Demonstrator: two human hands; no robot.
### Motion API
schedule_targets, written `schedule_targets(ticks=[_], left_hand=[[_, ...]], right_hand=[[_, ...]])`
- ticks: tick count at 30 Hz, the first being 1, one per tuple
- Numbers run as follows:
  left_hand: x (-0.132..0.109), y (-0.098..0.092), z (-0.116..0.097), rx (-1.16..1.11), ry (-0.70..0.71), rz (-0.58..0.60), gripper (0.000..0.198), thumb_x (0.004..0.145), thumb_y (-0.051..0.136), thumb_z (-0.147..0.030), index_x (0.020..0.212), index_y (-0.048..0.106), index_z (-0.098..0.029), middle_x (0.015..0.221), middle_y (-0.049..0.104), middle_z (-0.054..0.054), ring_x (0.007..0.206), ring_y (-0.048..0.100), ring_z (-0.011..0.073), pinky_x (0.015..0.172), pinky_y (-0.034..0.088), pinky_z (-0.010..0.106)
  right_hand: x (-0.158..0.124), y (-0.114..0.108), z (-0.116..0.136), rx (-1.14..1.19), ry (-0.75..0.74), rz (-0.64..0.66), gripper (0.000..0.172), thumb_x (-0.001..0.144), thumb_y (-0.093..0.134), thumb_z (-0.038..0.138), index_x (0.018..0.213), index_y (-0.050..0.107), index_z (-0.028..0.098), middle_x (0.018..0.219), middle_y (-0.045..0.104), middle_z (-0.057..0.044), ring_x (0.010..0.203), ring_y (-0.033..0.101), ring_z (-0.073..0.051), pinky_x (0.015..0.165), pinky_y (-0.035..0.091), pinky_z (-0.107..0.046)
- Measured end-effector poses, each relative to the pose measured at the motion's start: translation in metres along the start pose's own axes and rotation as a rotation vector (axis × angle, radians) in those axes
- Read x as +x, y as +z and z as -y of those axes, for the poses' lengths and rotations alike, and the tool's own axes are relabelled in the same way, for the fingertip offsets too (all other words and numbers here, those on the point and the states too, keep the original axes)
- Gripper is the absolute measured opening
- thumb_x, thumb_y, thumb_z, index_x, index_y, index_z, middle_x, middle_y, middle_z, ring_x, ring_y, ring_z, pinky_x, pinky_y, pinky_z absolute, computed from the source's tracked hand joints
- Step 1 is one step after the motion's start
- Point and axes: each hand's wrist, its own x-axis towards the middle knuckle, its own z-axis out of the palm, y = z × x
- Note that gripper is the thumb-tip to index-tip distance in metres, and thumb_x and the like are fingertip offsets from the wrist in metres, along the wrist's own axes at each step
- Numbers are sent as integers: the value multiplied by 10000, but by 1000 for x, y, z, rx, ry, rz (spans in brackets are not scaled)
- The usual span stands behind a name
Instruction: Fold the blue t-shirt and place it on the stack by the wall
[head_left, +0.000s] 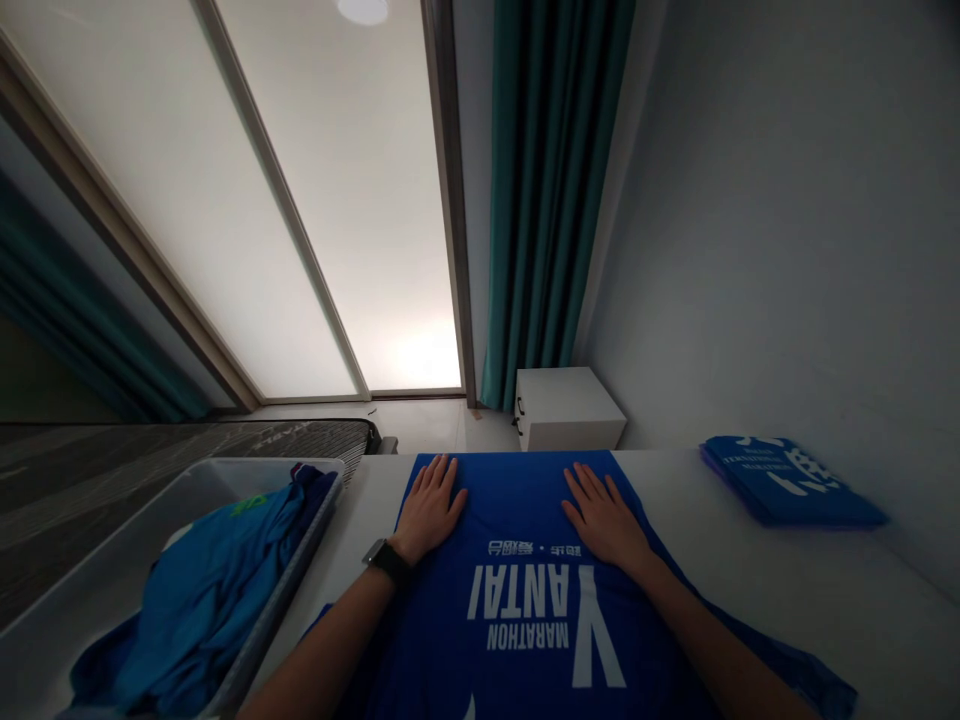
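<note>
Seen from the head camera, left to right: a shallow grey plastic bin (247, 482) held a crumpled blue synthetic garment (202, 600) and stood beside a white tabletop (757, 570). A black wristwatch (388, 560) encircled the left wrist. The left hand (429, 510) and right hand (606, 520) lay well apart, palms down with fingers spread, pressing flat without gripping on a royal-blue short-sleeved polyester T-shirt (517, 545), which lay spread on the tabletop with white YANTAI MARATHON lettering inverted to the viewer. The shirt was judged light, soft and somewhat slippery, best taken by pinching the hem or shoulder edges. At far right, a neatly folded blue printed shirt (787, 482) lay on the tabletop, near the wall.
</note>
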Motion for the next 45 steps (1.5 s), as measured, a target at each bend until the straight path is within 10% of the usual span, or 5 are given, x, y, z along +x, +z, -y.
schedule_targets(ticks=[14,27,45], left_hand=[[32,8,13,40,-72,89,674,986,279,-517,1516,293,-102,1589,244,115,1478,196,250,1204,164,437],[32,11,15,29,-83,77,683,977,272,-538,1520,294,-125,1585,263,92,1480,192,240,1204,153,432],[-36,2,-3,46,-134,60,689,979,256,-547,1517,307,-120,1583,264,94,1480,186,254,1203,176,452]], right_hand=[[21,-23,4,42,45,16,633,963,275,507,1445,433,128,1501,411,-140,1400,327,-272,1157,206,-417],[37,-13,-12,-5,179,16,679,983,204,546,1543,240,165,1615,184,-107,1489,89,-239,1192,44,-420],[-20,-10,6,-20,162,27,728,972,176,598,1549,213,155,1620,142,-113,1491,66,-246,1196,64,-436]])
